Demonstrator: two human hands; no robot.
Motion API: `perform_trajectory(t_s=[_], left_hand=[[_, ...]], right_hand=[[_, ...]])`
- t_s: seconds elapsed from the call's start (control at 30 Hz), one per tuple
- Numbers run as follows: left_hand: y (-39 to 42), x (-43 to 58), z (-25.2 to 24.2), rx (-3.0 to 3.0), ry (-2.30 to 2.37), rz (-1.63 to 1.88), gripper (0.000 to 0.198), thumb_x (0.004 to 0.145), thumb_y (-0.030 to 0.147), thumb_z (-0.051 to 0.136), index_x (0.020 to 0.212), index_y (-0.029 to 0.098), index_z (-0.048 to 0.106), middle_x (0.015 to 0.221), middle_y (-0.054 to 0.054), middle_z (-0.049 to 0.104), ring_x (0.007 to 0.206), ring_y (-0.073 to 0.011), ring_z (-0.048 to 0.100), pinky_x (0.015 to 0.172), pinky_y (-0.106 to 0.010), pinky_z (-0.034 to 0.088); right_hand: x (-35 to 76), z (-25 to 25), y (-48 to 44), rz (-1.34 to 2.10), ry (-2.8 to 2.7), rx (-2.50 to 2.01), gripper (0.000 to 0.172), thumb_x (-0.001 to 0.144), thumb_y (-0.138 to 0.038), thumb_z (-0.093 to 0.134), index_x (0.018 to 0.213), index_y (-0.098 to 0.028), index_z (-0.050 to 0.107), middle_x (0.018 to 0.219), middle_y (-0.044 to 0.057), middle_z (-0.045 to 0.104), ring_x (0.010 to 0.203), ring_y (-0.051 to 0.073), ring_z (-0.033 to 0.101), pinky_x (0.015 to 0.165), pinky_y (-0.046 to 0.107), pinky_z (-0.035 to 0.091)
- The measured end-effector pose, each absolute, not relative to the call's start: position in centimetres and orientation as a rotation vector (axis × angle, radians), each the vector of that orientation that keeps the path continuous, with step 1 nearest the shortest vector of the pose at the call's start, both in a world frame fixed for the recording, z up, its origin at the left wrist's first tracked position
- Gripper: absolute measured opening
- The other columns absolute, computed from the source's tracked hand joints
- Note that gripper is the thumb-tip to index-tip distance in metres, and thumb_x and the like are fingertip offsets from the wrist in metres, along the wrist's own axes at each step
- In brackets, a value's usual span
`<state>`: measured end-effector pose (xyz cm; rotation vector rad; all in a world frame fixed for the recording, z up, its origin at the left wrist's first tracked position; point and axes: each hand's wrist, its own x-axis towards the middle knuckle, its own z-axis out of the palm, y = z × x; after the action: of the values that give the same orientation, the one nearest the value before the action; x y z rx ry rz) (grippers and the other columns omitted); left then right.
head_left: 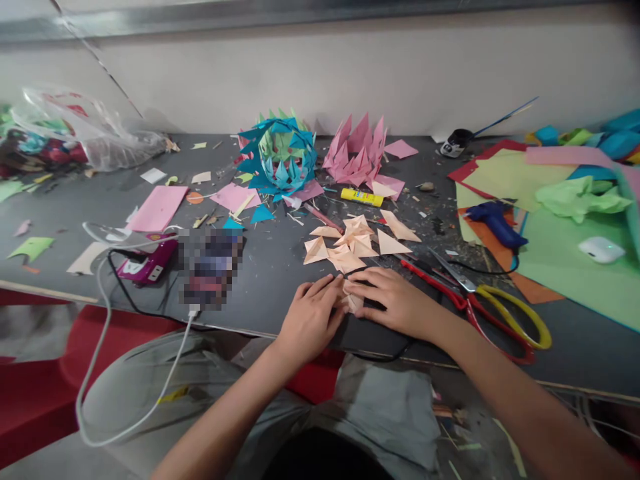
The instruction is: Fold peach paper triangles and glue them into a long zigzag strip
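Both hands meet at the near edge of the dark surface (277,270), over a small folded peach paper piece (353,301). The left hand (310,323) has its grip open, fingers flat and pressing on the piece. The right hand (397,303) covers the piece's other side, and I cannot tell whether its grip pinches the paper. A pile of peach folded triangles (350,248) lies just beyond the fingertips, scissors (465,285) with red and yellow handles lie beside the right wrist, and a yellow glue stick (361,197) lies farther back.
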<state>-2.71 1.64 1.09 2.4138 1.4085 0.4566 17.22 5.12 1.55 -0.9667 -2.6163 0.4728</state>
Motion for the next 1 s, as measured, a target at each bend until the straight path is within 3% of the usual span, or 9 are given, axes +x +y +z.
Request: perform_trajectory(t_s=[0.2, 0.27, 0.4, 0.53, 0.73, 1.0], left_hand=[[1.7, -2.6, 1.3, 2.428, 1.426, 0.457, 0.018, 0.088, 0.018, 0.047, 0.106, 0.019, 0.051, 0.126, -0.005, 0.055, 0.120, -0.0197, 0.044, 0.091, -0.037, 0.038], [1.7, -2.5, 1.5, 2.481, 1.420, 0.476, 0.013, 0.089, 0.018, 0.047, 0.099, 0.019, 0.053, 0.126, -0.005, 0.053, 0.119, -0.0207, 0.044, 0.091, -0.036, 0.039], [1.2, -1.7, 1.7, 2.561, 1.461, 0.477, 0.012, 0.088, 0.015, 0.046, 0.094, 0.017, 0.056, 0.112, -0.007, 0.057, 0.100, -0.0219, 0.051, 0.083, -0.034, 0.044], [0.6, -0.3, 1.3, 2.445, 1.436, 0.468, 0.011, 0.087, 0.017, 0.048, 0.084, 0.016, 0.059, 0.087, -0.005, 0.059, 0.080, -0.0188, 0.054, 0.074, -0.031, 0.047], [0.7, 0.2, 0.6, 2.090, 1.397, 0.687, 0.005, 0.080, 0.022, 0.062, 0.078, 0.017, 0.064, 0.083, -0.003, 0.059, 0.080, -0.0164, 0.055, 0.075, -0.028, 0.045], [0.9, 0.3, 1.0, 1.957, 1.429, 0.707, 0.004, 0.077, 0.016, 0.064, 0.074, 0.017, 0.066, 0.079, -0.003, 0.060, 0.078, -0.0168, 0.055, 0.072, -0.028, 0.044]], right_hand=[[17.4, 2.2, 6.6, 0.697, -2.621, -0.847, 0.005, 0.077, -0.027, 0.064, 0.078, -0.022, 0.065, 0.102, 0.004, 0.063, 0.102, 0.020, 0.055, 0.089, 0.037, 0.042], [17.9, 2.1, 6.6, 0.698, -2.617, -0.809, 0.008, 0.079, -0.023, 0.062, 0.072, -0.021, 0.064, 0.094, 0.002, 0.066, 0.093, 0.018, 0.058, 0.085, 0.034, 0.044], [19.0, 1.6, 6.1, 0.623, -2.598, -0.772, 0.024, 0.088, -0.016, 0.045, 0.077, -0.020, 0.066, 0.087, 0.004, 0.068, 0.082, 0.016, 0.061, 0.077, 0.031, 0.047], [19.0, 1.3, 5.0, 0.587, -2.542, -0.824, 0.028, 0.089, -0.016, 0.041, 0.081, -0.021, 0.067, 0.084, 0.005, 0.068, 0.079, 0.015, 0.061, 0.076, 0.031, 0.048], [19.1, 1.3, 4.4, 0.730, -2.450, -0.948, 0.024, 0.089, -0.022, 0.045, 0.079, -0.020, 0.067, 0.083, 0.005, 0.065, 0.079, 0.015, 0.059, 0.073, 0.029, 0.048], [18.8, 1.8, 5.0, 0.960, -2.310, -1.169, 0.014, 0.083, -0.025, 0.056, 0.073, -0.019, 0.065, 0.081, 0.002, 0.061, 0.075, 0.014, 0.059, 0.072, 0.025, 0.045]])
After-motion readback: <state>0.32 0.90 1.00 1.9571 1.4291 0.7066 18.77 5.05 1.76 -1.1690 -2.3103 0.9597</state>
